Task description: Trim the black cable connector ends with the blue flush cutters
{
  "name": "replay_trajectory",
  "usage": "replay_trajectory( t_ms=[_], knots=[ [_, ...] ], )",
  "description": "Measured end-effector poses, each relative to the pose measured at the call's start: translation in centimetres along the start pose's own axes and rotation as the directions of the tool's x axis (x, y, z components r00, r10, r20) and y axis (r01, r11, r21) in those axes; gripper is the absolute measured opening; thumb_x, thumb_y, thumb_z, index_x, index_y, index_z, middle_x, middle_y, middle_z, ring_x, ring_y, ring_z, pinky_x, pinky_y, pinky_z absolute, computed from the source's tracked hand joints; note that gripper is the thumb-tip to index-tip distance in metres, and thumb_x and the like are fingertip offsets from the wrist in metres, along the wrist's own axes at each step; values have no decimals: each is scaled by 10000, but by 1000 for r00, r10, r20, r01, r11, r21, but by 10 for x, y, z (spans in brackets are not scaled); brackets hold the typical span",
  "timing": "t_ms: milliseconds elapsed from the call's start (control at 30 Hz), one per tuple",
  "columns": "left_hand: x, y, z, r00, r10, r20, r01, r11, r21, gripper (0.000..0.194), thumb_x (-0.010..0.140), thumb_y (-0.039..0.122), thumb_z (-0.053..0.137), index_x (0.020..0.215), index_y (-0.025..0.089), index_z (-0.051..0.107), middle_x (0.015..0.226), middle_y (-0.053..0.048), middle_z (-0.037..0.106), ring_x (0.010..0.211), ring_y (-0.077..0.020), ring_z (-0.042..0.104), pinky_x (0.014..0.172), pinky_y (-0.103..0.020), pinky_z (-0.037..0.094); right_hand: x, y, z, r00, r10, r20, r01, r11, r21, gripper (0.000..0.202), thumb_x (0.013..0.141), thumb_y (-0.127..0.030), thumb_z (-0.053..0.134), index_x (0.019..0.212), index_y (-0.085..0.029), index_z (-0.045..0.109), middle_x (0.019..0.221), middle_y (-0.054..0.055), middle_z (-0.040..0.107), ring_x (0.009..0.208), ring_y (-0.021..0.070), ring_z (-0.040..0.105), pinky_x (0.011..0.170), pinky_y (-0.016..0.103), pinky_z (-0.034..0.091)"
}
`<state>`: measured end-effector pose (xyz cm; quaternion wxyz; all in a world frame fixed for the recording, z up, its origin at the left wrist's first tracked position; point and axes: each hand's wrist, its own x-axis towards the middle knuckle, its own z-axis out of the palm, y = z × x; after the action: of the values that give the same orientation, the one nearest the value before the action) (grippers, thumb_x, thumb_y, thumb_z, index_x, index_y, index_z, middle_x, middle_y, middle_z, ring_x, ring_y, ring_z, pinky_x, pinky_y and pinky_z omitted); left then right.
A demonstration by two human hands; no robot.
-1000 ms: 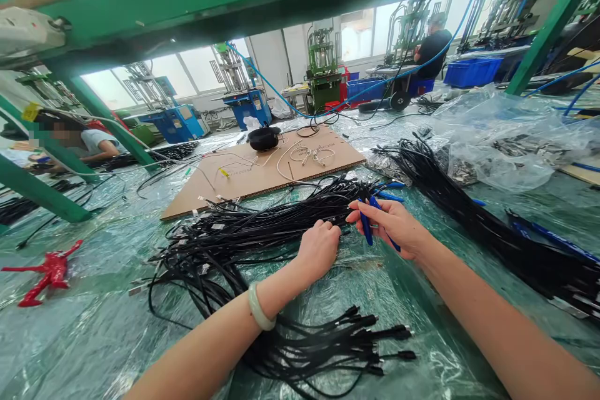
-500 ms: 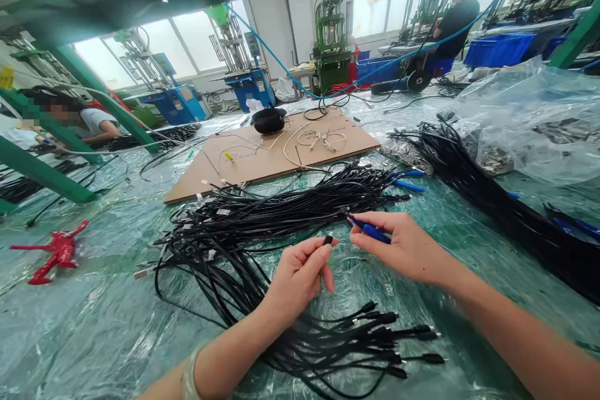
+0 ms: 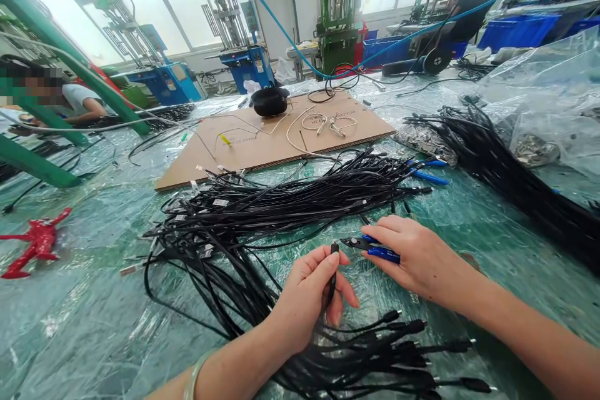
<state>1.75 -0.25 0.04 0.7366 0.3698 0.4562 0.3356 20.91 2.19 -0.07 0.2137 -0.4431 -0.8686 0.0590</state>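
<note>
At frame centre, the left hand [image 3: 307, 287] pinches a plug [image 3: 334, 251] upright, seemingly to leave it exposed beside the cutters [image 3: 360, 242] gripped in the right hand [image 3: 419, 256].

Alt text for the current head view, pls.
A person's left hand holds up the end of a black cable while the right hand points blue-handled cutters at its tip. More black cables lie bundled on the plastic-covered table, with a cardboard sheet beyond.
</note>
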Motion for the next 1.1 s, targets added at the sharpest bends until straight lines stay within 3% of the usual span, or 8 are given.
replay_trajectory(
  t_ms=[300, 1100],
  knots=[
    [-1, 1, -1, 999, -35, 0, 35, 999, -10, 209, 888, 351, 440, 836, 165, 520, 499, -12, 620, 277, -60, 409, 322, -150, 276, 0, 3, -2, 998, -52, 42, 57, 990, -129, 198, 776, -164, 617, 973, -149, 609, 810, 60, 611, 736, 221, 559, 632, 361, 458],
    [0, 0, -2, 998, -55, 10, 55, 998, 33, 212, 859, 373, 474, 817, 171, 522, 482, -4, 603, 277, -67, 405, 311, -153, 271, 1, 4, -5, 993, -65, 96, 80, 983, -165, 199, 764, -167, 629, 961, -182, 604, 792, 38, 600, 748, 209, 554, 628, 325, 391]
  ],
)
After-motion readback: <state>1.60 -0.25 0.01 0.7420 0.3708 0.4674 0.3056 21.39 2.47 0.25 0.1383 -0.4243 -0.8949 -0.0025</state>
